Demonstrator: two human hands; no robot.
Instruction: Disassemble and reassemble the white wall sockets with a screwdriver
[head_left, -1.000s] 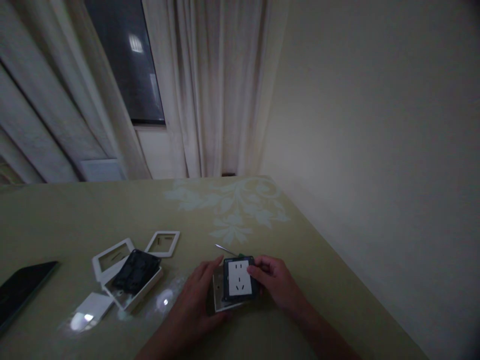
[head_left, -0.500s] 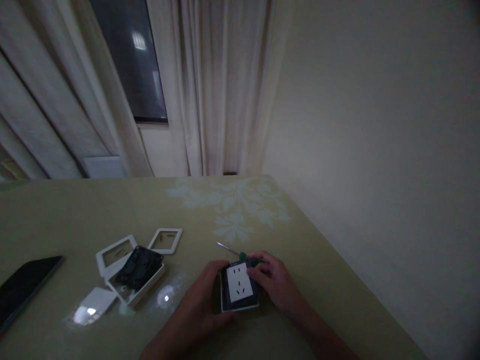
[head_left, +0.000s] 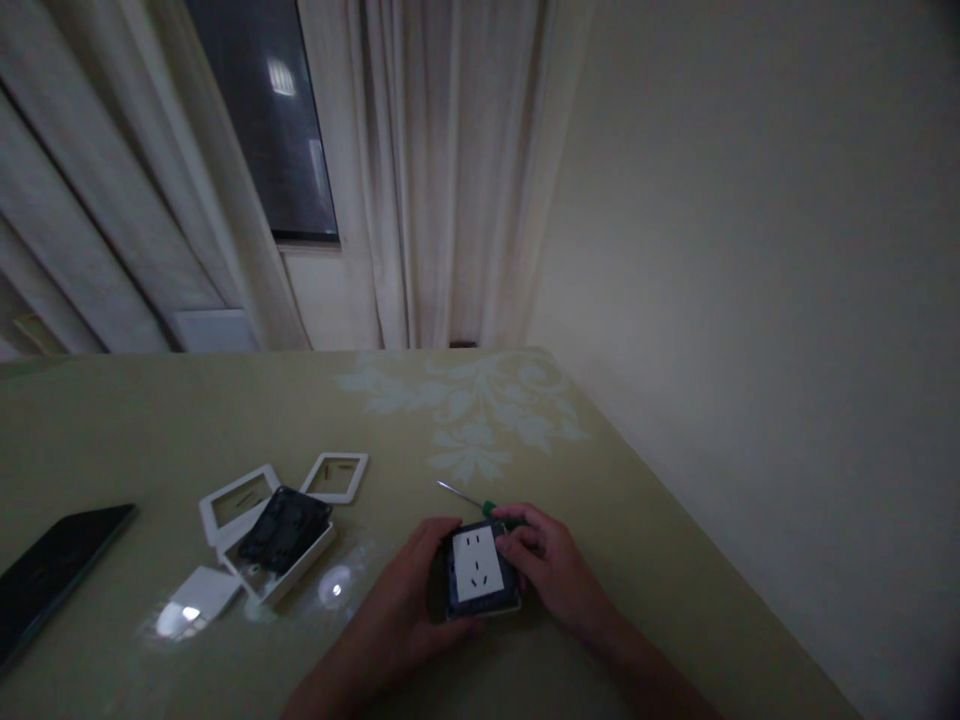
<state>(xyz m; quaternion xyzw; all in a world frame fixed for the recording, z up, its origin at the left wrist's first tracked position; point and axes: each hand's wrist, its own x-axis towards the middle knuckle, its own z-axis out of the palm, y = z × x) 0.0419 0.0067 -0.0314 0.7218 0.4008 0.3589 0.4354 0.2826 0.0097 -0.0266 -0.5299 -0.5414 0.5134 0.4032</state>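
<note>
A wall socket [head_left: 478,563] with a white slotted face and a dark surround sits face up in a pale-edged box near the front of the table. My left hand [head_left: 420,585] grips it from the left, thumb along the near edge and fingers at the far edge. At its right upper edge, my right hand [head_left: 547,560] has thumb and fingertips pinched together; what they hold, if anything, is too small to make out. A screwdriver [head_left: 465,495] with a green handle points away to the left just beyond the socket, its handle partly hidden by my right fingers.
Left on the table [head_left: 187,410], a black socket back [head_left: 283,528] rests in a white box [head_left: 300,568]. Around it lie two white frames [head_left: 238,500] with screws inside their openings, and a white plate [head_left: 199,600]. A black phone-like slab [head_left: 60,570] lies farther left. A wall [head_left: 750,350] borders the right edge.
The view has shifted slightly. Both hands stay at the socket, which is tilted a little differently; my right fingertips have moved slightly along its right upper edge.
</note>
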